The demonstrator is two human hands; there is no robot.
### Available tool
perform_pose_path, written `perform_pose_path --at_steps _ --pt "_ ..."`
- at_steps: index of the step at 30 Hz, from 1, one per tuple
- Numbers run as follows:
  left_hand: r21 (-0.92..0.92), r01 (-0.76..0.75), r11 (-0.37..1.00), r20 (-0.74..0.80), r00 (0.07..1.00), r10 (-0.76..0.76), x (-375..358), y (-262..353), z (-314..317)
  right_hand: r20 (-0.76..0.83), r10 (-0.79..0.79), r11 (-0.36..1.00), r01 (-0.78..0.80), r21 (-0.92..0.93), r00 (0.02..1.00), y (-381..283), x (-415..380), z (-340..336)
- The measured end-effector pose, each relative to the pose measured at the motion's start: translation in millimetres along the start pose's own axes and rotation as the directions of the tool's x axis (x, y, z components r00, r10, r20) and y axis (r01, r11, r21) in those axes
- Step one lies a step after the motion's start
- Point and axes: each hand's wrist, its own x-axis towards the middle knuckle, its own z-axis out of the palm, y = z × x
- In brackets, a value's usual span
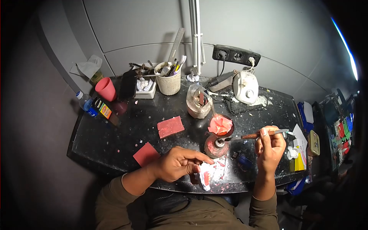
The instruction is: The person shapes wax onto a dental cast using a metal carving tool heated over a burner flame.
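My left hand [175, 165] grips a small white plaster dental cast [205, 179] with red-pink wax on it, low over the table's front edge. Fingers hide part of the cast. Between the fingers of my right hand [270, 149] is a wax knife [251, 135] with a wooden handle, held nearly level. Its dark tip points left, at the wick top of a round spirit burner [215, 148]; no flame can be made out. Just behind the burner, a small pan [231, 132] holds pieces of pink wax [220, 124].
Two pink wax sheets [170, 127] [146, 154] lie left of the burner. A blue lighter [243, 161] is to its right. Behind stand a plastic tub [198, 105], a woven tool cup [169, 83], a white control box [245, 88], a pink cup [105, 89] and a bottle [86, 103].
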Motion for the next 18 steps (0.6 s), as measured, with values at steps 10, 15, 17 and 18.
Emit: perform_pose_path --at_steps 10,15,17,18 --pt "-0.049 0.013 0.999 -0.003 1.000 -0.013 -2.0 -3.3 -0.1 0.015 0.005 1.000 -0.005 -0.006 1.000 -1.6 -1.1 0.5" --pt "-0.094 0.027 0.995 -0.018 0.999 -0.028 -2.6 -4.6 0.4 0.015 0.001 1.000 -0.001 -0.010 1.000 -2.4 -1.7 1.5" --pt "-0.075 0.023 0.997 -0.006 1.000 -0.023 -2.9 -7.6 -1.7 0.022 0.004 1.000 -0.004 -0.010 1.000 -2.1 -2.1 0.8" --pt "-0.055 0.018 0.998 0.006 1.000 -0.018 -3.0 -8.6 -2.3 0.026 0.004 1.000 -0.004 -0.009 1.000 -1.4 -2.3 0.2"
